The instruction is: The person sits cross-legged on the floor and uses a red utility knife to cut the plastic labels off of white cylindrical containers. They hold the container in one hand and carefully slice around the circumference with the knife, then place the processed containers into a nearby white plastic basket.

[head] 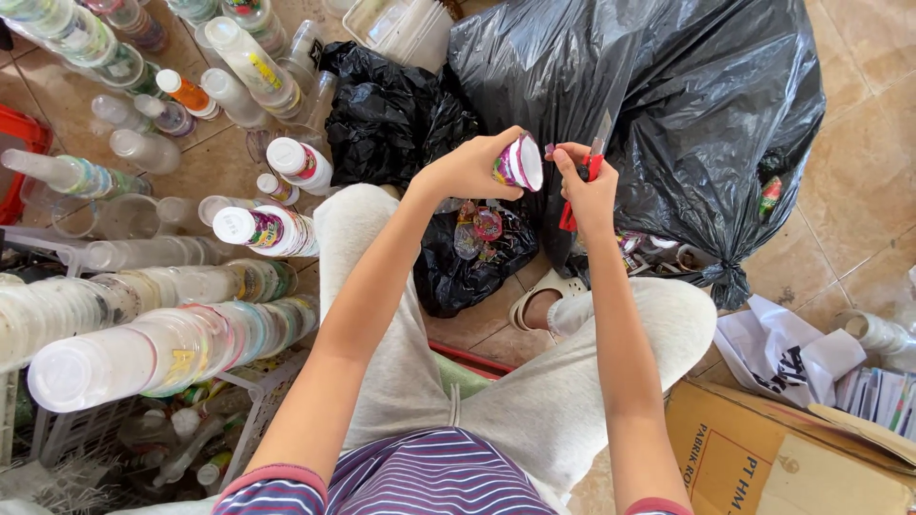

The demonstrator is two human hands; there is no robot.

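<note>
1. Head view, centre of the frame: I see the left hand (469, 170) curled closed around a small plastic cup (520, 162) with a pink and purple printed wrap. The cup lies on its side in the grip, its white open mouth turned toward the right hand.
2. Just right of the cup, the right hand (587, 186) is closed around a red-handled utility knife (584, 176). The grey blade sticks up past the fingers and the red handle shows below the palm. The thumb and forefinger also pinch at the cup's rim, so the two hands nearly touch there.
3. The cup sits in the upper middle of the picture, held in the air above a small open black bag (472, 253) that holds a few colourful scraps.
4. Behind the hands, the upper right is filled by a large black rubbish bag (668, 105), knotted at its lower right. A second crumpled black bag (391, 114) lies at upper centre.
5. The left side of the frame is crowded with long stacks of clear plastic cups (162, 343) lying on their sides, with loose plastic bottles (253, 67) above them in the upper left.
6. Lower centre, I see the person's grey trousers (534, 391) and a striped shirt hem. A foot in a pale sandal (539, 296) rests on the tiled floor (859, 172).
7. Lower right holds a brown cardboard box (763, 458), with crumpled white paper (787, 348) just above it.
</note>
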